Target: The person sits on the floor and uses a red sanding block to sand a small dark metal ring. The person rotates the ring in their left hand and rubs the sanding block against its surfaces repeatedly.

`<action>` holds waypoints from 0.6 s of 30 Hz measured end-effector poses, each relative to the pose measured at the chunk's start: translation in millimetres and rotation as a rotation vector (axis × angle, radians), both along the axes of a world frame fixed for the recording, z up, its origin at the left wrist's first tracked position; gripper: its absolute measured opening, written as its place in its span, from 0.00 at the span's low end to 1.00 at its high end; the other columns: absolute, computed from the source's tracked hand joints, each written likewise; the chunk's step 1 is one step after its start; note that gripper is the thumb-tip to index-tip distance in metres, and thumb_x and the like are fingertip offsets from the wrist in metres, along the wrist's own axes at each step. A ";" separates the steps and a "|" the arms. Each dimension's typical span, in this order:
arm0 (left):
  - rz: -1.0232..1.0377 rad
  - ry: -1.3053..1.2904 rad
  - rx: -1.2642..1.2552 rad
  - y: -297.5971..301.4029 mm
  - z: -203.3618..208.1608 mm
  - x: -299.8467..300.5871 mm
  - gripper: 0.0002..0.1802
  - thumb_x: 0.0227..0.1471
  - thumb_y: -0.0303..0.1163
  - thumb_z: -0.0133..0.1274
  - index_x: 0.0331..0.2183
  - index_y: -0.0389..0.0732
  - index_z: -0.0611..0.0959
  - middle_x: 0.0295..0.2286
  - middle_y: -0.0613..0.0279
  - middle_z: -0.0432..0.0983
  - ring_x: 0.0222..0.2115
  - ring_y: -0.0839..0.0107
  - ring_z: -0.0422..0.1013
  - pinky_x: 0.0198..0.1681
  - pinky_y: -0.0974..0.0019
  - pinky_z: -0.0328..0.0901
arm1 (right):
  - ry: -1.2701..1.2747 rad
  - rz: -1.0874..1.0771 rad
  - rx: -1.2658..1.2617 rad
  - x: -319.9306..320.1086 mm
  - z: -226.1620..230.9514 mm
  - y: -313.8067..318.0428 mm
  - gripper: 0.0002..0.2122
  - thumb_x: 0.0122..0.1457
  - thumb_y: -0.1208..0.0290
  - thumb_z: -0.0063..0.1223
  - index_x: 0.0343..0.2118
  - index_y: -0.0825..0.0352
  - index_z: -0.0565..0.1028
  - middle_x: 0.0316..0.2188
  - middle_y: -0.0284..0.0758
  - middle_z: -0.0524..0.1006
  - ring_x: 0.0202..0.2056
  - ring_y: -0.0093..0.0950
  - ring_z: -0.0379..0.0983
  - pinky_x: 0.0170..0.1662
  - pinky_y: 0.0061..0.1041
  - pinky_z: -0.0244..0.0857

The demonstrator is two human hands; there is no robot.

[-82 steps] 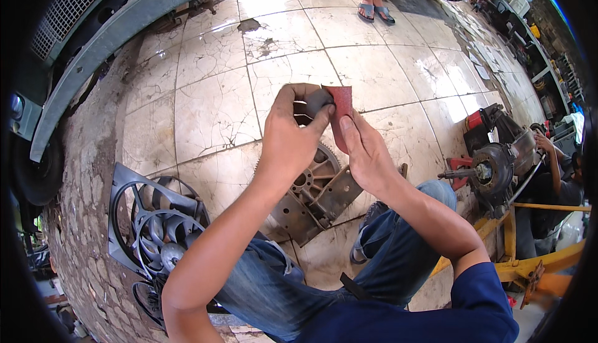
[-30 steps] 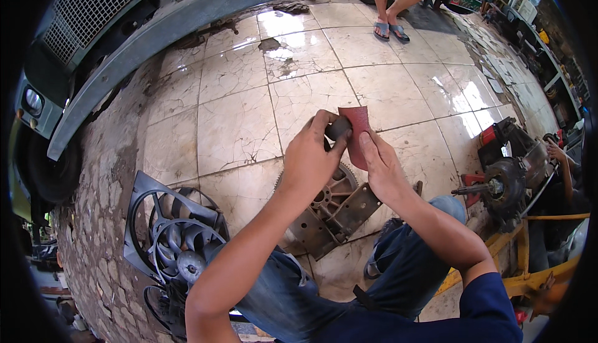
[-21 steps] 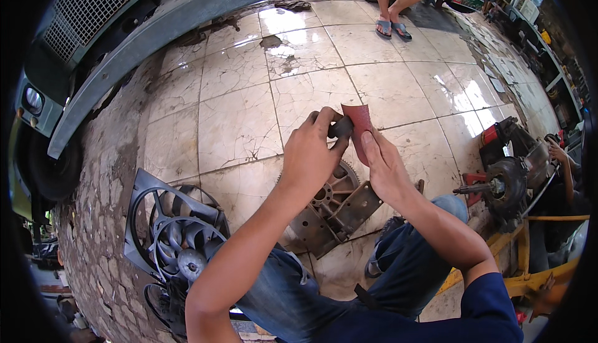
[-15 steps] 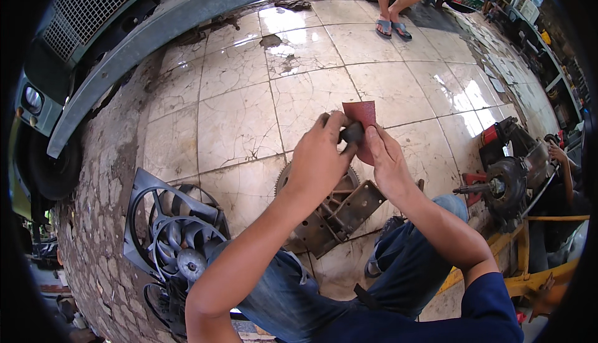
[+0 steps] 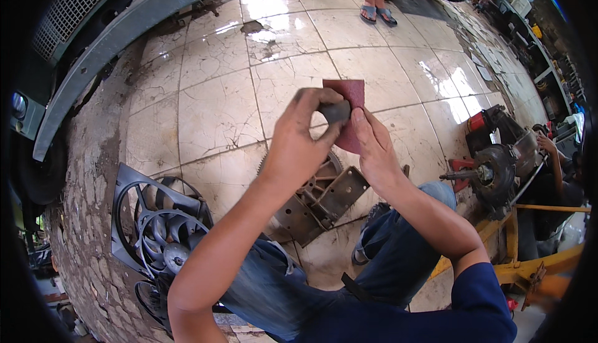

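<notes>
My left hand [image 5: 291, 137] pinches a small dark, rounded part [image 5: 337, 112] between thumb and fingers. Its exact kind cannot be made out. A sheet of dark red sandpaper [image 5: 352, 94] stands upright in my right hand [image 5: 376, 150], its thumb lying along the sheet. The dark part is against the sandpaper's left face, or very close to it. Below my hands, on the tiles, lies a greasy metal bracket with holes [image 5: 350, 188]. A large toothed gear [image 5: 325, 170] lies beside it, partly hidden by my left arm.
A fan in a black shroud [image 5: 119, 215] lies at the left, near a vehicle's grey bumper [image 5: 99, 56]. At the right are a wheel hub assembly [image 5: 495, 172], a yellow frame [image 5: 512, 237] and another person's hand [image 5: 547, 144]. Someone in sandals [image 5: 377, 14] stands at the far side.
The whole view has shifted, so things sit farther left and higher. My left fingers have turned around the dark part, showing more of it. Both hands keep their grip.
</notes>
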State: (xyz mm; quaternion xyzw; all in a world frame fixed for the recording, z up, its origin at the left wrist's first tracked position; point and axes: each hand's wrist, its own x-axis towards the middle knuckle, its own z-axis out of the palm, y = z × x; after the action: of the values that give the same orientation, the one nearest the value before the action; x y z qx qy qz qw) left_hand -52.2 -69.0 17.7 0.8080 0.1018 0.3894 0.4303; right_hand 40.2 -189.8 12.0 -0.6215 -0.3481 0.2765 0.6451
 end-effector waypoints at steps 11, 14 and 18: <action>0.065 -0.039 0.159 -3.8 10.9 -4.3 0.16 0.45 0.19 0.61 0.38 0.38 0.77 0.35 0.59 0.76 0.33 0.67 0.74 0.40 0.66 0.69 | -0.079 0.016 0.038 -6.4 14.4 -5.3 0.22 0.72 0.56 0.34 0.53 0.73 0.68 0.31 0.29 0.70 0.33 0.18 0.62 0.38 0.20 0.59; 0.094 0.043 0.128 -0.5 11.5 -4.9 0.16 0.44 0.18 0.61 0.37 0.38 0.76 0.35 0.59 0.75 0.32 0.67 0.74 0.38 0.66 0.69 | -0.110 -0.015 0.055 -5.5 15.6 -3.6 0.23 0.71 0.56 0.34 0.54 0.73 0.68 0.30 0.28 0.69 0.32 0.17 0.61 0.37 0.19 0.59; 0.120 0.055 0.039 4.7 10.5 -4.5 0.18 0.41 0.17 0.61 0.37 0.38 0.76 0.36 0.60 0.75 0.31 0.68 0.73 0.34 0.65 0.68 | -0.082 0.016 0.014 -9.0 18.9 -5.1 0.23 0.71 0.56 0.34 0.54 0.73 0.68 0.30 0.28 0.69 0.32 0.16 0.61 0.36 0.18 0.59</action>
State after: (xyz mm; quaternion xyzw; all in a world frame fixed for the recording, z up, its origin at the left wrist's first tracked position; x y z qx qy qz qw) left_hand -56.7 -64.4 28.2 0.8191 0.1540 0.3941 0.3875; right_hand 31.2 -194.9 30.9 -0.6249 -0.3811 0.2536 0.6325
